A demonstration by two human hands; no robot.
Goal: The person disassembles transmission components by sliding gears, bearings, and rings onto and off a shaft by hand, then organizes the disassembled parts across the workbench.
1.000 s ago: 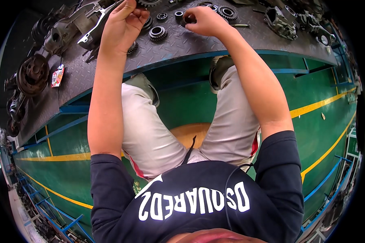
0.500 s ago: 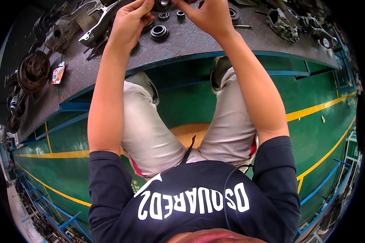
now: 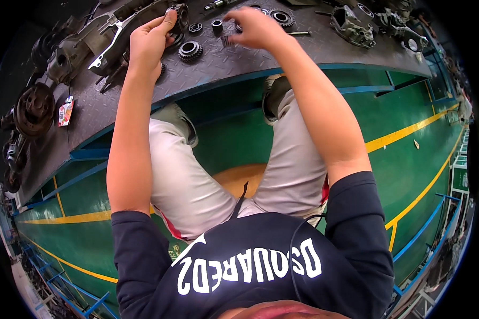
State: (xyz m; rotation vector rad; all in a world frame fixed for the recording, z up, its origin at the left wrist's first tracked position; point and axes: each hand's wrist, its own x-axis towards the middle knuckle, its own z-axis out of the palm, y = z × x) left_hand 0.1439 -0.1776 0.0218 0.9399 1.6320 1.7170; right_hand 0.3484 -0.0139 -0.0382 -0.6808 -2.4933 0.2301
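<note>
My left hand (image 3: pixel 150 45) is closed in a pinch on the edge of a dark toothed gear (image 3: pixel 182 19), held upright above the metal bench. To the right, my right hand (image 3: pixel 254 30) hovers over the bench with thumb and fingers apart. Just by its thumb is a small dark ribbed part (image 3: pixel 227 41), partly covered. Between the hands lie a thick gear (image 3: pixel 190 50), a small toothed ring (image 3: pixel 195 27) and a short dark collar (image 3: pixel 216 24). A wider gear (image 3: pixel 281 18) rests beyond my right hand, partly behind its fingers.
The tread-plate bench (image 3: pixel 218 61) holds a large grey housing (image 3: pixel 74 58) and a rusty drum (image 3: pixel 34 109) at left. A small packet (image 3: pixel 65 111) lies near its edge. At right are a thin rod (image 3: pixel 301 33) and a cast housing (image 3: pixel 351 25). A shaft (image 3: pixel 218 5) lies at the back.
My hands have moved apart from their place close together at the top edge. The right hand is nearer now, its fingers spread. The whole view has shifted, showing more of the bench.
</note>
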